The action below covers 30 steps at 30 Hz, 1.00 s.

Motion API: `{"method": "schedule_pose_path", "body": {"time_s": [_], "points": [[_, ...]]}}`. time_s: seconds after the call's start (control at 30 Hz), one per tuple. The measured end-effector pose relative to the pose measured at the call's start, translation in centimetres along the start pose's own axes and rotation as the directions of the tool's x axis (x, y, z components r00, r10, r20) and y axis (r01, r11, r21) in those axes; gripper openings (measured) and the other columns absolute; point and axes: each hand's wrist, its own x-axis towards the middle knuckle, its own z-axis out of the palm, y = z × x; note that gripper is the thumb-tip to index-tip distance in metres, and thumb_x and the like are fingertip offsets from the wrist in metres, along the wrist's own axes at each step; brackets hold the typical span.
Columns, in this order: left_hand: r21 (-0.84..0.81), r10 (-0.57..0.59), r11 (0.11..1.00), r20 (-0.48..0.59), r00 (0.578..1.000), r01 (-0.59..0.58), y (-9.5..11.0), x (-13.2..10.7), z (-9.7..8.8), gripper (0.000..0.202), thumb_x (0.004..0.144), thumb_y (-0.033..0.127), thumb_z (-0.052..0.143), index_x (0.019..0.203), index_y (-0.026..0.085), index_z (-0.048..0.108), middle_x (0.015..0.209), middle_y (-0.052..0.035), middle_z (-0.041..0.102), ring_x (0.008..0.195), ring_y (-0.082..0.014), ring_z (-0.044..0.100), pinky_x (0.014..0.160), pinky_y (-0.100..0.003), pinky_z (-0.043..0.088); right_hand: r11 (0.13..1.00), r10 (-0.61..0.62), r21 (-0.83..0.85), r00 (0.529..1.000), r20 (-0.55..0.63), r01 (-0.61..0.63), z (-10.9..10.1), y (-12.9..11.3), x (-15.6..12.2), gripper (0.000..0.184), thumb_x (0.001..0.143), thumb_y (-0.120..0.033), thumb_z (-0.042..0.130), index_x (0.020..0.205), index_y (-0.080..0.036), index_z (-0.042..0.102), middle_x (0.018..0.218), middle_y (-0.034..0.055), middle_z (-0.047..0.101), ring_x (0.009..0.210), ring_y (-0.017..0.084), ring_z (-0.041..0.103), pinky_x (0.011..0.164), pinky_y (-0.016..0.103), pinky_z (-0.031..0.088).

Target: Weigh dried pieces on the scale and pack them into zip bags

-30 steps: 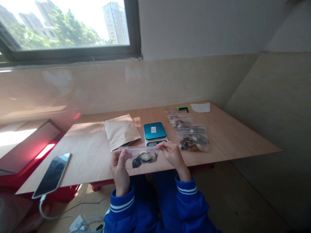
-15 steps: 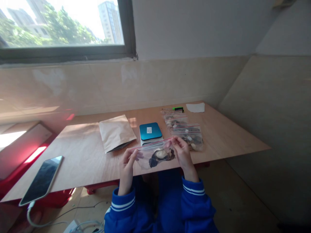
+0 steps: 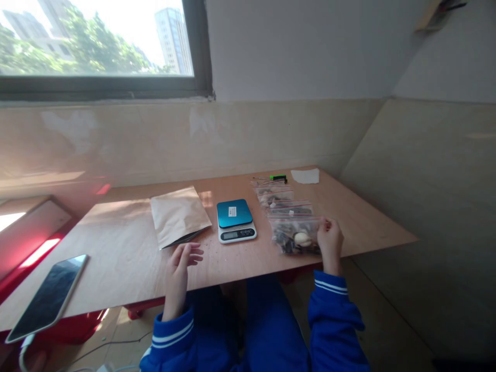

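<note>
Two bare hands are at the near edge of a plywood tabletop [image 3: 360, 227]. The right hand [image 3: 330, 243] has its fingers [image 3: 324, 225] pinched together on the right end of a clear zip bag [image 3: 294, 236], which appears to rest on the board just right of a digital kitchen scale [image 3: 235, 221]. Its red-striped seal runs along the far side, and dark pieces and one pale, rounded piece lie inside. The left hand [image 3: 180, 271] is open, its fingers [image 3: 189, 253] spread apart and holding nothing, just near of a kraft paper envelope [image 3: 177, 216] and left of the scale. Blue sleeves with white stripes [image 3: 172, 336] cover both forearms.

Two more zip bags [image 3: 274, 195] [image 3: 290, 209] with similar dark contents lie just far of the held bag, nearly touching each other. Beyond them are a small green-and-black item [image 3: 279, 178] and a white paper sheet [image 3: 305, 176]. A smartphone [image 3: 46, 298] lies at the near left corner of the board, dark screen up, with a white cable at its near end. A window [image 3: 96, 46] above the far wall looks out on trees and tower blocks.
</note>
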Motion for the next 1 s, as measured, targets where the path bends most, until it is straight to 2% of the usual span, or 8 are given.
{"method": "schedule_pose_path", "body": {"time_s": [0.1, 0.17, 0.27, 0.37, 0.43, 0.63, 1.0], "points": [[0.029, -0.035, 0.999, -0.126, 0.991, 0.039, -0.9, 0.5, -2.1, 0.039, 0.078, 0.054, 0.056, 0.084, 0.016, 0.065, 0.074, -0.0046, 0.068, 0.066, -0.0176, 0.064, 0.059, -0.028, 0.049, 0.992, -0.056, -0.122, 0.984, -0.168, 0.036, 0.3, -0.3, -1.0, 0.055, 0.089, -0.048, 0.039, 0.115, -0.001, 0.052, 0.115, 0.0317, 0.054, 0.112, 0.039, 0.05, 0.092, 0.055, 0.037], [0.029, -0.061, 0.997, -0.172, 0.983, 0.067, -1.5, 0.7, -3.1, 0.04, 0.077, 0.054, 0.056, 0.085, 0.017, 0.065, 0.075, -0.004, 0.068, 0.067, -0.0173, 0.064, 0.059, -0.027, 0.049, 0.97, -0.148, -0.223, 0.966, -0.211, 0.1, 0.8, -1.1, -3.2, 0.056, 0.09, -0.043, 0.04, 0.126, 0.0, 0.045, 0.13, 0.0334, 0.043, 0.126, 0.04, 0.038, 0.098, 0.057, 0.032], [0.012, -0.089, 0.996, -0.218, 0.972, 0.094, -2.0, 1.0, -4.2, 0.04, 0.075, 0.054, 0.058, 0.085, 0.017, 0.065, 0.075, -0.0034, 0.068, 0.066, -0.0172, 0.064, 0.058, -0.027, 0.049, 0.926, -0.251, -0.308, 0.965, -0.08, 0.216, 2.1, -1.7, -7.1, 0.056, 0.092, -0.041, 0.038, 0.133, -0.003, 0.042, 0.141, 0.0305, 0.034, 0.132, 0.041, 0.032, 0.099, 0.058, 0.033], [0.011, -0.097, 0.995, -0.248, 0.964, 0.103, -2.2, 1.1, -4.7, 0.04, 0.073, 0.055, 0.059, 0.083, 0.017, 0.065, 0.074, -0.0038, 0.068, 0.064, -0.0179, 0.064, 0.057, -0.028, 0.05, 0.886, -0.281, -0.373, 0.959, 0.044, 0.276, 3.8, -1.5, -9.4, 0.056, 0.094, -0.038, 0.032, 0.136, -0.003, 0.042, 0.142, 0.0294, 0.036, 0.133, 0.041, 0.03, 0.1, 0.062, 0.029], [0.017, -0.1, 0.994, -0.244, 0.965, 0.107, -2.1, 1.2, -4.8, 0.041, 0.072, 0.056, 0.059, 0.081, 0.017, 0.065, 0.074, -0.0039, 0.067, 0.064, -0.0182, 0.064, 0.056, -0.028, 0.05, 0.867, -0.283, -0.409, 0.957, 0.067, 0.285, 4.9, -1.4, -9.4, 0.056, 0.094, -0.036, 0.031, 0.136, -0.001, 0.042, 0.141, 0.0291, 0.038, 0.134, 0.042, 0.03, 0.102, 0.064, 0.026], [0.021, -0.114, 0.992, -0.235, 0.965, 0.122, -2.1, 1.1, -4.7, 0.043, 0.07, 0.058, 0.059, 0.082, 0.016, 0.065, 0.074, -0.0044, 0.068, 0.064, -0.0182, 0.064, 0.057, -0.028, 0.05, 0.84, -0.294, -0.434, 0.945, 0.142, 0.326, 6.8, -1.2, -7.0, 0.055, 0.093, -0.033, 0.031, 0.134, 0.002, 0.046, 0.136, 0.0293, 0.046, 0.131, 0.04, 0.036, 0.102, 0.063, 0.026], [-0.006, -0.146, 0.989, -0.231, 0.962, 0.149, -2.7, 1.2, -5.0, 0.043, 0.07, 0.058, 0.061, 0.081, 0.017, 0.066, 0.074, -0.0039, 0.068, 0.065, -0.0184, 0.065, 0.058, -0.028, 0.05, 0.801, -0.376, -0.445, 0.915, 0.148, 0.401, 6.7, 0.0, -7.1, 0.053, 0.094, -0.035, 0.033, 0.131, 0.0, 0.049, 0.131, 0.0251, 0.053, 0.126, 0.037, 0.042, 0.105, 0.057, 0.029]]}}
